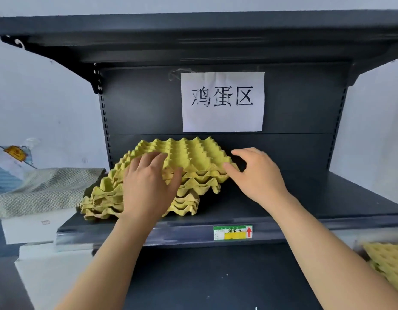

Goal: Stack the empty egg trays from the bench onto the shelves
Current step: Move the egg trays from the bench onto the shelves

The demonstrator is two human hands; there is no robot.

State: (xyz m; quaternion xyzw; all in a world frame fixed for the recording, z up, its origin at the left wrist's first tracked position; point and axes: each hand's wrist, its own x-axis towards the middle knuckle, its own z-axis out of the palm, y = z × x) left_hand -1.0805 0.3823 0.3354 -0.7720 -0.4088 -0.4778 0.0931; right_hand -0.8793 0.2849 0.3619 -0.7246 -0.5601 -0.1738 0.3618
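A person's left hand (146, 186) lies flat on a stack of yellow-green pulp egg trays (193, 157) at the left-centre of a dark metal shelf (316, 198); fingers straight and slightly spread across the top tray's cups, thumb angled out to the right over the front edge. The right hand (258, 175) sits at the stack's right corner, thumb (230, 170) touching the rim of the upper trays, other fingers loosely curved and spread above the shelf; whether they touch the trays is hard to tell from this angle. The stack is uneven: upper trays sit further back and to the right, lower ones jut fwd and left, overhanging the shelf's left end. On the back panel (144, 104), approx. above the stack, a white paper sign (222, 101) reads 鸡蛋区; a green-and-yellow price label (233, 232) with a red arrow is fixed to the shelf's front edge. An upper shelf (193, 34) spans the top. More egg trays (388, 262) show at bottom right; a woven cloth (48, 186) rests on white boxes (35, 231) at left.
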